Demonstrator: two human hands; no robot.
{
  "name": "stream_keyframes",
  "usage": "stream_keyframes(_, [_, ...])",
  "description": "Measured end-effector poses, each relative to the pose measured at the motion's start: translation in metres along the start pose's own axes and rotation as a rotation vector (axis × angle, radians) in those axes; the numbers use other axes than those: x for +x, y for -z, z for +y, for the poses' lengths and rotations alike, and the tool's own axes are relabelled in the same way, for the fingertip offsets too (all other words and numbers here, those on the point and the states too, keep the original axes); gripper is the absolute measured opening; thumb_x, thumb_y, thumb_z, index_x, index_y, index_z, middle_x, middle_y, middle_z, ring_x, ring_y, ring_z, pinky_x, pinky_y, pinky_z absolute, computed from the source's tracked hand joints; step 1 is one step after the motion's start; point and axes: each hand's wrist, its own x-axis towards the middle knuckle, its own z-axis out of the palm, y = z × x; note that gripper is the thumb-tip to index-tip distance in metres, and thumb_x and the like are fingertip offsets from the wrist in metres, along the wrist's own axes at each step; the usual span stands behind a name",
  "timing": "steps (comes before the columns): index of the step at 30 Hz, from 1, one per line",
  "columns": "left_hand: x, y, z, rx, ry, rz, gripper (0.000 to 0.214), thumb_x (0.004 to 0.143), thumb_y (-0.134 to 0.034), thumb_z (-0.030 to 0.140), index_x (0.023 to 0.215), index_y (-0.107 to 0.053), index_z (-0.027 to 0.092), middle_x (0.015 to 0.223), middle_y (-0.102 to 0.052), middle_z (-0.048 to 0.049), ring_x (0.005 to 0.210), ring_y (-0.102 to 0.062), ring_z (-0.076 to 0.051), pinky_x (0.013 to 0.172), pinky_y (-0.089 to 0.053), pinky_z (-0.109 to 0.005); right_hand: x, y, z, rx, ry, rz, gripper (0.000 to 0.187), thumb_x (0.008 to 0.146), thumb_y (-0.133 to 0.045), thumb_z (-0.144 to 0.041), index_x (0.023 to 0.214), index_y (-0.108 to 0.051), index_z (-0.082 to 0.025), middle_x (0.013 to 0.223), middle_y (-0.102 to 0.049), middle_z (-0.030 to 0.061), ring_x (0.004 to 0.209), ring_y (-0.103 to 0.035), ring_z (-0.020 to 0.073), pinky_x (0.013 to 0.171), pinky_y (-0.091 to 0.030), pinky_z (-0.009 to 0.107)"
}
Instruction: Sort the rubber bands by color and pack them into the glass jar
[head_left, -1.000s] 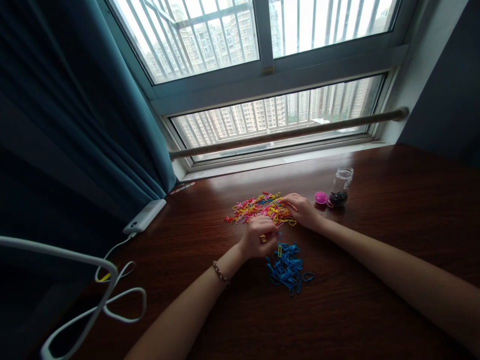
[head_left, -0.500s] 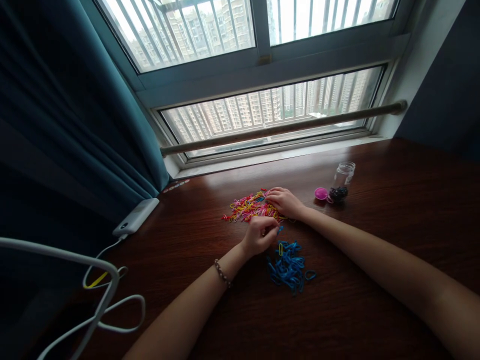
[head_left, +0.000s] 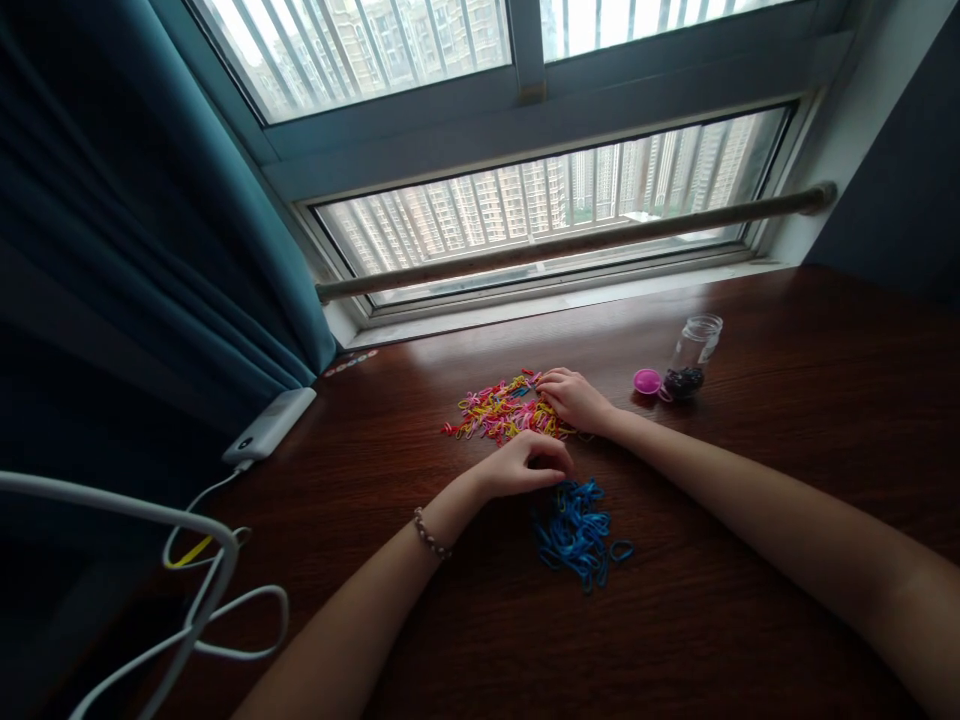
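A heap of pink, yellow and red small rubber bands [head_left: 499, 412] lies on the dark wooden table [head_left: 750, 600]. Just in front of it is a separate pile of blue bands [head_left: 577, 530]. My right hand [head_left: 574, 398] rests on the right side of the mixed heap, fingers curled and pinching among the bands. My left hand [head_left: 525, 465], with a bead bracelet at the wrist, hovers over the top edge of the blue pile with fingers bent together; what it pinches is hidden.
A small glass jar [head_left: 694, 355] with dark bands inside stands at the right, its pink lid [head_left: 646, 381] beside it. A white power bank [head_left: 270, 425] with white cables [head_left: 217, 600] lies at the left, next to a teal curtain [head_left: 150, 220]. A window runs behind.
My left hand has moved right and down onto the blue pile's top edge. My right hand has stayed on the mixed heap, shifting slightly left. The camera tilted down a little.
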Motion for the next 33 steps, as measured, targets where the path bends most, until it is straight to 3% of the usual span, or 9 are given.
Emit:
stream_keyframes(5, [-0.001,0.008,0.011,0.08,0.003,-0.117,0.013,0.072,-0.06,0.021,0.082,-0.061,0.013,0.077,-0.052,-0.0013,0.068,-0.046,-0.01,0.062,-0.041,-0.02,0.0,-0.001,0.001,0.013,0.006,0.007,0.022,0.082,-0.048,-0.014,0.088,-0.068,-0.019,0.101,-0.066,0.0071,0.102,-0.052,0.02,0.09,-0.04,0.035])
stream_keyframes(9, [0.0,0.008,0.013,0.099,0.002,-0.13,0.008,0.073,-0.061,0.02,0.077,-0.063,0.014,0.079,-0.052,-0.0018,0.071,-0.048,-0.011,0.065,-0.042,-0.02,-0.001,-0.002,0.002,0.043,0.001,0.021,0.022,0.08,-0.05,-0.013,0.087,-0.069,-0.019,0.098,-0.067,0.0073,0.099,-0.054,0.0204,0.089,-0.042,0.035])
stream_keyframes(14, [-0.001,0.008,0.005,0.012,0.01,-0.104,0.013,0.075,-0.06,0.024,0.078,-0.065,0.013,0.078,-0.058,-0.0041,0.074,-0.053,-0.012,0.068,-0.044,-0.022,0.0,0.0,0.004,0.14,-0.125,0.102,0.024,0.078,-0.05,-0.009,0.084,-0.07,-0.018,0.089,-0.069,0.006,0.088,-0.059,0.0189,0.082,-0.045,0.032])
stream_keyframes(19, [-0.002,0.005,0.0,-0.118,0.112,-0.016,0.018,0.074,-0.062,0.028,0.08,-0.065,0.011,0.075,-0.063,-0.0038,0.069,-0.056,-0.012,0.063,-0.045,-0.021,0.001,0.004,0.005,0.222,-0.238,0.156,0.023,0.079,-0.05,-0.013,0.086,-0.07,-0.021,0.086,-0.07,0.0029,0.084,-0.061,0.0177,0.079,-0.046,0.03])
stream_keyframes(23, [-0.003,0.008,0.0,-0.212,0.161,0.074,0.019,0.071,-0.064,0.028,0.079,-0.065,0.012,0.074,-0.064,-0.0036,0.068,-0.058,-0.013,0.064,-0.047,-0.023,-0.001,0.0,0.005,0.132,-0.15,0.08,0.021,0.077,-0.053,-0.012,0.082,-0.071,-0.021,0.089,-0.07,0.0031,0.089,-0.057,0.0195,0.086,-0.042,0.034])
stream_keyframes(27, [-0.009,0.024,-0.006,-0.226,0.179,0.22,0.018,0.069,-0.066,0.027,0.08,-0.066,0.012,0.078,-0.067,-0.0048,0.071,-0.061,-0.014,0.067,-0.048,-0.025,-0.001,-0.002,0.004,0.114,-0.065,0.081,0.023,0.077,-0.051,-0.01,0.082,-0.071,-0.021,0.09,-0.07,0.0042,0.091,-0.056,0.0197,0.086,-0.042,0.035])
stream_keyframes(33, [-0.024,0.056,-0.02,-0.257,0.284,0.4,0.021,0.062,-0.071,0.025,0.079,-0.069,0.013,0.075,-0.069,-0.0054,0.066,-0.062,-0.015,0.062,-0.05,-0.026,0.0,0.008,-0.001,0.275,-0.19,0.255,0.018,0.076,-0.054,-0.014,0.08,-0.07,-0.018,0.085,-0.069,0.006,0.081,-0.061,0.0169,0.077,-0.047,0.029])
